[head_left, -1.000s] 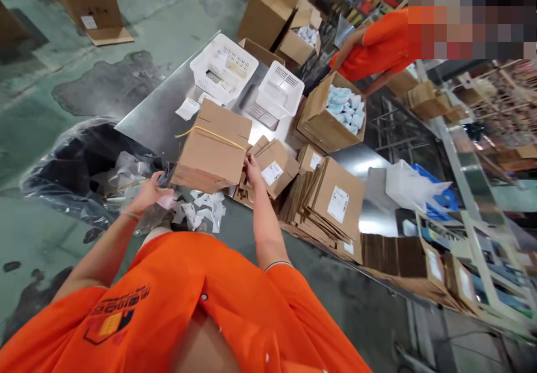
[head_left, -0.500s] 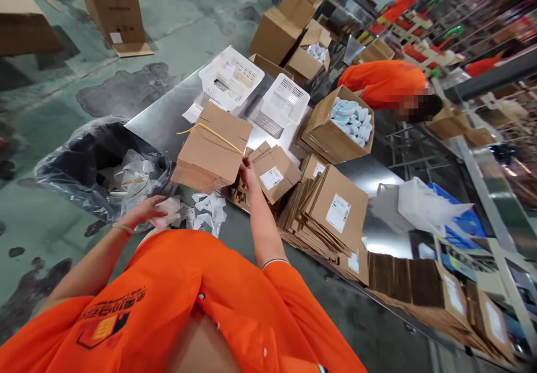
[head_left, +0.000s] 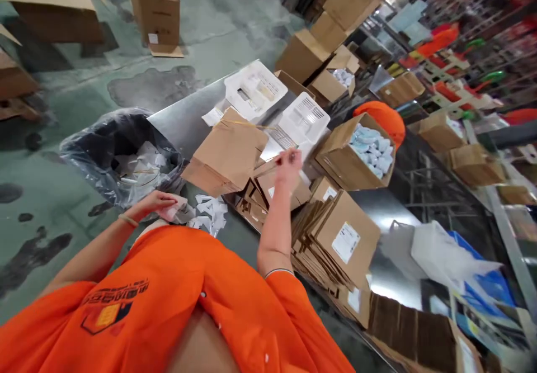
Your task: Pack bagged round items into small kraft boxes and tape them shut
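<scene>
My left hand [head_left: 157, 201] is closed on crumpled white paper [head_left: 179, 212] at my waist, beside the bin. More torn white scraps [head_left: 212, 211] hang just to its right. On the table's near end lies a stack of flat cardboard boxes [head_left: 230, 152], with a thin yellow strap [head_left: 240, 122] across its far edge. My right hand [head_left: 288, 166] is raised over a smaller labelled pile of flat cardboard [head_left: 300, 191], right of the stack. Its fingers are curled together and blurred; what is between them cannot be made out.
A lined bin [head_left: 75, 157] with paper waste stands at the left. White baskets [head_left: 255, 90] and a carton of pale blue-white pieces [head_left: 346, 166] sit behind the stack. More flat boxes [head_left: 350, 233] line the table's near edge. A co-worker's orange back [head_left: 384, 118] shows beyond the carton.
My right hand has left the stack's right edge and moved up and right. The yellow strap has slid toward the stack's far edge. My left hand still holds paper. The view has shifted.
</scene>
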Available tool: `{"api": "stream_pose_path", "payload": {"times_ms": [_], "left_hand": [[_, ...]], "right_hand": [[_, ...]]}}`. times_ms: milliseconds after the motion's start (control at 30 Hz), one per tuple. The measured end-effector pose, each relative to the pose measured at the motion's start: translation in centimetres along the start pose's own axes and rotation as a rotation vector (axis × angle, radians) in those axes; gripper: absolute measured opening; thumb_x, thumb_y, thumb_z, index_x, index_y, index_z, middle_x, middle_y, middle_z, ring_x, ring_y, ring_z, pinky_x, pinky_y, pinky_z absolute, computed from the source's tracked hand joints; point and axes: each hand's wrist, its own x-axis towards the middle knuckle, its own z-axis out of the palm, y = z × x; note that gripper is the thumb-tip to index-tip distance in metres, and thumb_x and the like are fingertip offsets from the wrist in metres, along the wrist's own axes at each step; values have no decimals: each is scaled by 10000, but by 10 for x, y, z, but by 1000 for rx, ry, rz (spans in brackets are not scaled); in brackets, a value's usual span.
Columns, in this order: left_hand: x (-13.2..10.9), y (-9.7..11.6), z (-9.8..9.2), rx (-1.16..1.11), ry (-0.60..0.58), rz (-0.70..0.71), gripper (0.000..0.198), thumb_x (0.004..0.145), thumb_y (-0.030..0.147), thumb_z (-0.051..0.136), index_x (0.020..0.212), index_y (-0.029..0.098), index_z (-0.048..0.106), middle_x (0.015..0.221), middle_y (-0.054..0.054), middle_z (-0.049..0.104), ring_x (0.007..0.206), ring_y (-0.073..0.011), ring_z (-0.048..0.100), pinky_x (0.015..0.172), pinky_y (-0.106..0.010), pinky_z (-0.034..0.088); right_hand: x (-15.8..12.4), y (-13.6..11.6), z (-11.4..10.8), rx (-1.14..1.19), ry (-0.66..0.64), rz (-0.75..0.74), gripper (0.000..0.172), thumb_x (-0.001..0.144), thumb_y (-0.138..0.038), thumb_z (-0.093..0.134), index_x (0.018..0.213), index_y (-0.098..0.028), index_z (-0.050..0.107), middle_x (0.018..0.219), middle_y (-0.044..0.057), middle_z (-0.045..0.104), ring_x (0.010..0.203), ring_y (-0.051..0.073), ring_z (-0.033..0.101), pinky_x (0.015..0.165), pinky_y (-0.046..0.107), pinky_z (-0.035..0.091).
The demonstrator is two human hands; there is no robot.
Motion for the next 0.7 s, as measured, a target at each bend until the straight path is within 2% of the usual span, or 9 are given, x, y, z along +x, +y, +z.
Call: {"api": "stream_pose_path", "payload": {"times_ms": [67, 133, 200, 233, 267, 367, 500, 600, 700], "left_hand": [[-2, -4, 4, -76, 19, 34, 419, 542, 411, 869, 862, 142, 843, 722, -71, 706, 706, -224, 608, 656, -332, 456], [-2, -11, 10, -130, 54, 100, 442, 526, 330, 858, 926, 144, 832, 823, -81, 756, 789, -254, 660, 706, -349, 513], [1, -17, 15, -161, 91, 151, 477, 490, 243, 828, 960, 161, 831, 905, -80, 792, 855, -274, 688, 741, -361, 554], [2, -20, 17, -177, 98, 162, 488, 482, 215, 807, 967, 172, 838, 926, -77, 805, 869, -279, 698, 755, -369, 572], [4, -23, 18, -192, 93, 163, 485, 484, 201, 791, 965, 182, 848, 925, -75, 815, 864, -280, 707, 767, -381, 589], [8, -33, 19, -218, 40, 152, 404, 513, 215, 790, 907, 182, 874, 834, -78, 818, 778, -283, 729, 796, -434, 631], [8, -47, 18, -240, 5, 155, 288, 526, 222, 807, 803, 182, 873, 782, -86, 822, 757, -299, 761, 855, -474, 653], [5, -53, 15, -250, -13, 147, 252, 535, 237, 846, 781, 184, 865, 803, -93, 832, 780, -294, 770, 865, -460, 654], [1, -44, 5, -262, 14, 185, 392, 564, 328, 924, 910, 150, 873, 870, -101, 837, 809, -275, 772, 848, -418, 651]], "right_hand": [[7, -56, 11, -9, 130, -329, 461, 1008, -751, 551, 948, -304, 453, 770, -39, 445, 628, 163, 505, 624, 348, 482], [-2, -111, 37, -22, 157, -621, 473, 1064, -768, 509, 968, -305, 534, 818, -1, 475, 683, 185, 579, 686, 408, 534], [-29, -151, 78, -84, 52, -747, 471, 1111, -723, 493, 970, -287, 602, 935, 56, 556, 838, 223, 659, 803, 465, 575], [-47, -160, 103, -94, -55, -789, 439, 1143, -663, 477, 1005, -278, 639, 976, 63, 595, 882, 225, 672, 853, 470, 587], [-66, -161, 130, -124, -255, -813, 408, 1174, -584, 449, 1067, -269, 684, 1025, 69, 642, 951, 225, 690, 920, 468, 599], [-120, -115, 215, -154, -744, -811, 332, 1183, -349, 460, 1009, -241, 721, 1007, 65, 697, 1030, 213, 695, 1007, 409, 596], [-156, 1, 298, -350, -1079, -430, 199, 1083, -215, 604, 920, -237, 715, 964, 55, 711, 1059, 207, 692, 1058, 355, 577], [-161, 63, 315, -425, -1211, -152, 90, 970, -152, 699, 971, -224, 753, 1049, 60, 760, 1098, 207, 708, 1106, 375, 573], [-153, 84, 296, -414, -1199, -22, 311, 877, -168, 795, 1184, -214, 769, 1339, 116, 748, 1162, 228, 723, 1043, 372, 603]]}}
